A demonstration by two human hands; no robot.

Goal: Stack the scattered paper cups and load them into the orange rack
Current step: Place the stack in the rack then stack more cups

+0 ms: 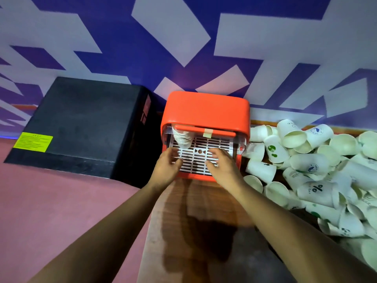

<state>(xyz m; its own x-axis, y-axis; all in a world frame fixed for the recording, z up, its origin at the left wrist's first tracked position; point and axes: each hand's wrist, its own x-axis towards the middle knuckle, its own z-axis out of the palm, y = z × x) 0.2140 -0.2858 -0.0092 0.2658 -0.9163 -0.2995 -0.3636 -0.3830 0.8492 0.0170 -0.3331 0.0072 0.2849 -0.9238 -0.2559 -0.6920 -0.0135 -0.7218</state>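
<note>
The orange rack (pixel 206 111) stands on the wooden table (pixel 204 211), against the blue and white wall (pixel 183 37), with its front open and a white slotted tray (pixel 201 155) showing inside. In the back left corner of this tray there is a stack of paper cups (pixel 182 136), nested one in another. Both hands reach into the front of the rack: the left hand (pixel 168 165) is at the left edge of the tray and the right hand (pixel 221 163) lies over its right part, fingers spread; both are released and hold no cup. To the right of the rack, a big heap of loose paper cups (pixel 312 170) lies on the table, most of them on their sides. A black box (pixel 81 123) with a yellow label (pixel 33 141) stands just left of the rack.
</note>
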